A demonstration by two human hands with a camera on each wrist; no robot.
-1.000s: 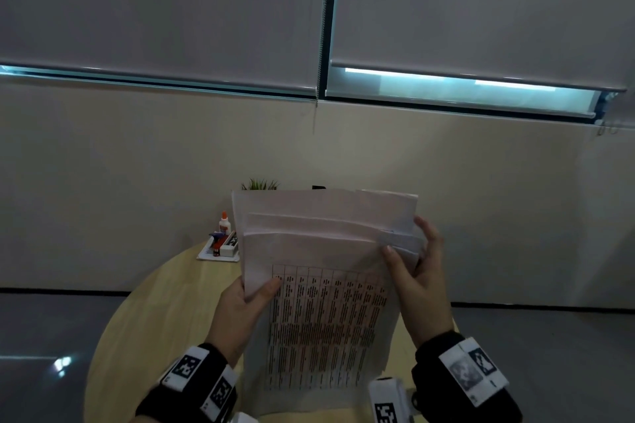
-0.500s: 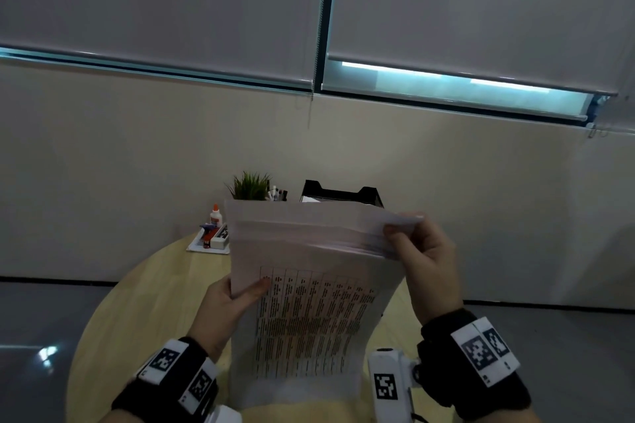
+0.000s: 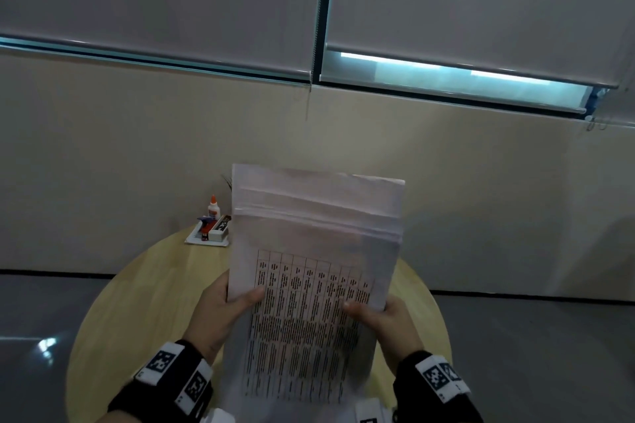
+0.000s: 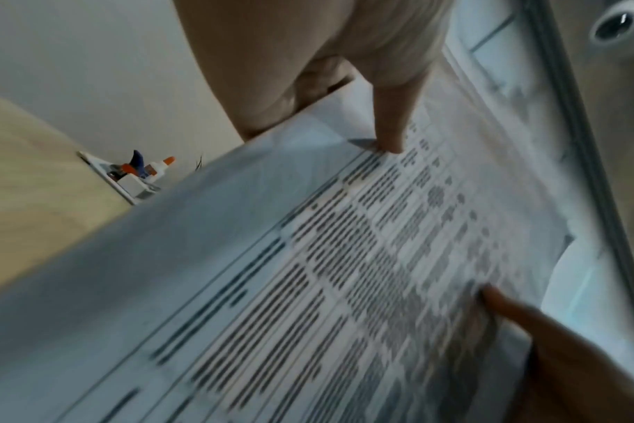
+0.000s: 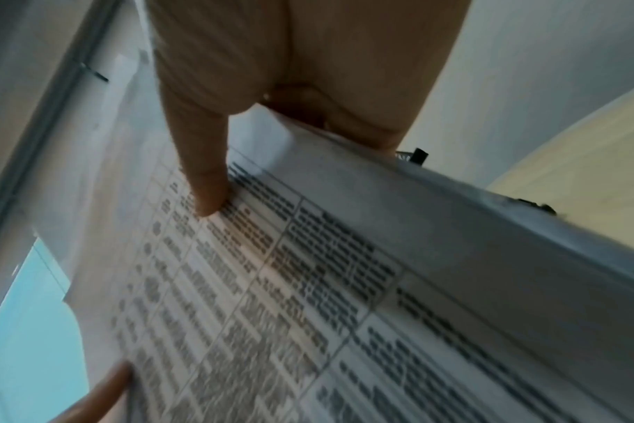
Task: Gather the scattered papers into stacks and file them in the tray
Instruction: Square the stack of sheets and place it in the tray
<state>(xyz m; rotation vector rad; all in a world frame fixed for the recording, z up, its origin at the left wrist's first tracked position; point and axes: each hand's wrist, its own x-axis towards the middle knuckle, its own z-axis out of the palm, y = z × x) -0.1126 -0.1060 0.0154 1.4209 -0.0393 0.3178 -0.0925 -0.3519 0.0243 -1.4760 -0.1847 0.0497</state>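
Overhead first: stack of papers [image 3: 314,271] held upright above the round wooden table [image 3: 137,302], top sheets stepped unevenly, front sheet printed with a table of dark text. Left hand [image 3: 220,316] clamped on the stack's left edge, thumb across the front, other fingers hidden behind. Right hand [image 3: 381,323] clamped on the right edge the same way, thumb on the print. Black wrist bands with square coded tags on both arms. At the table's far edge, left of the stack, a small white tray [image 3: 207,237] holding a glue bottle [image 3: 213,207] with an orange tip and other small supplies. Filing tray hidden or out of view; cannot tell.

Left wrist next: thumb pressed flat on the printed sheet [image 4: 344,272], blurred; opposite thumb at the lower right; glue bottle [image 4: 160,168] and white tray [image 4: 127,189] at the table's edge beyond.

Right wrist last: thumb pinching the sheet [image 5: 308,286] near its edge, fingers behind; a dark object [image 5: 418,156] past the stack's edge, too little showing to name.
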